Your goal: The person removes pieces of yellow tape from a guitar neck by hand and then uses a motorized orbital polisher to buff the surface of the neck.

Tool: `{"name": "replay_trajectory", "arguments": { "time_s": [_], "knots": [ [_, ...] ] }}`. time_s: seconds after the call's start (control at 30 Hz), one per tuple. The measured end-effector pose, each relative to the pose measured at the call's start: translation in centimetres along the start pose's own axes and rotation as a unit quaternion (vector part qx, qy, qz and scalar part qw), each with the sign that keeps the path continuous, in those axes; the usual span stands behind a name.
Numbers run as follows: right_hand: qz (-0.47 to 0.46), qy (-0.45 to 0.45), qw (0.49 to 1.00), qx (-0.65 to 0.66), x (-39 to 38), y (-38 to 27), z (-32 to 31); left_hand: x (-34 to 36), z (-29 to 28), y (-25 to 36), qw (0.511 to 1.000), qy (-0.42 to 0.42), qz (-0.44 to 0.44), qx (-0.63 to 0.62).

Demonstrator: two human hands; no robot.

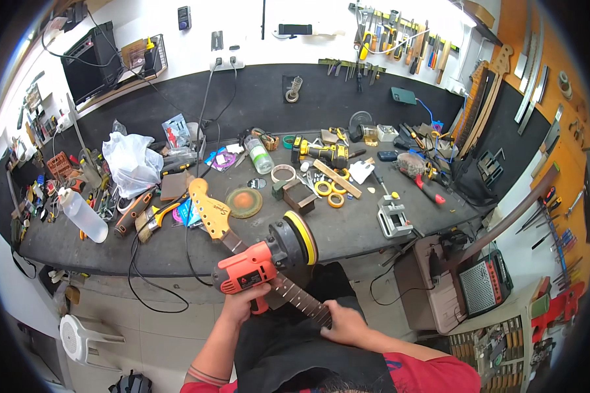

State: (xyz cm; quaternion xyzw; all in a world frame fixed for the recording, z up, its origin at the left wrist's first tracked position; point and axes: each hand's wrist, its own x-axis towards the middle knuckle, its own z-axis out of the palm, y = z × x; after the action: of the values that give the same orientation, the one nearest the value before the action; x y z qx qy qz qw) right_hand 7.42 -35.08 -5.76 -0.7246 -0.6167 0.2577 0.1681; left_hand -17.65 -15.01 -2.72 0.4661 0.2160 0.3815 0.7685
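My left hand grips the handle of a red and black power polisher with a yellow-rimmed round head. The polisher lies across a guitar neck with a dark fretboard and a pale wooden headstock, which rests at the bench's front edge. My right hand grips the neck's lower end, near my dark apron. The middle of the neck is hidden behind the polisher. A greenish round disc lies on the bench beside the headstock.
The cluttered dark bench holds a water bottle, tape rolls, a yellow drill and a small vise. A black cord hangs over its front edge. An amplifier, a white stool and a dark bag stand below.
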Motion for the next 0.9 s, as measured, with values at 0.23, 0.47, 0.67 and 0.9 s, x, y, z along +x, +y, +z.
{"name": "replay_trajectory", "arguments": {
  "time_s": [0.23,0.47,0.67,0.9],
  "knots": [
    [-0.211,0.000,0.962,-0.171,5.8,1.1,-10.4,-0.1,-1.4,1.5,0.999,0.038,0.015,-0.022],
    [-0.275,0.012,0.925,-0.263,13.2,1.0,-15.2,2.6,-3.6,2.2,0.995,0.077,0.052,-0.041],
    [-0.322,0.144,0.899,-0.259,14.2,-3.0,-21.4,3.1,-5.7,1.2,0.991,0.090,0.052,-0.079],
    [-0.235,0.714,0.610,-0.250,25.6,-15.2,-52.8,2.8,-8.5,-0.1,0.996,0.045,0.019,-0.081]
  ]
}}
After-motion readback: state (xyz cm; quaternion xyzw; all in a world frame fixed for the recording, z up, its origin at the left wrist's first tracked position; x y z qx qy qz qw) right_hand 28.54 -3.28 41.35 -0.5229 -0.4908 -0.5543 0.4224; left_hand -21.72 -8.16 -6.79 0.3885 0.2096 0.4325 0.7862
